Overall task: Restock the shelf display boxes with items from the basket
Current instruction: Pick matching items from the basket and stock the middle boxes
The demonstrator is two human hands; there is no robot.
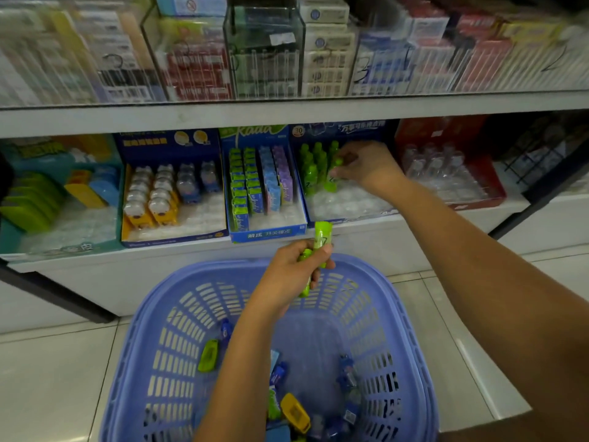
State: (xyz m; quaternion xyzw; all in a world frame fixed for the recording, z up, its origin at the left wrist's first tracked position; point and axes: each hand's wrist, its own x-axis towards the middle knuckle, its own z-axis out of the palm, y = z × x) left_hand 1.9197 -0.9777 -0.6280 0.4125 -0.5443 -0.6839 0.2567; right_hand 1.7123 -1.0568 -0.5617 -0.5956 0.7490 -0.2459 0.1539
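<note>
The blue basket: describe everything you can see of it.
The blue basket looks like moulded plastic, lavender-blue, with a rounded rim and slotted walls. It sits upright below the shelf, its near edge cut off by the frame. Small green, yellow and blue items lie loose at its bottom. The left hand, gripping green tubes, is above it; no contact shows.

pale tiled floor (47, 378); white shelving (287, 114)

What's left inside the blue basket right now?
In the basket: a green item, a yellow one and several blue ones, scattered on the bottom. The left forearm covers the middle, so anything beneath it is hidden.
</note>
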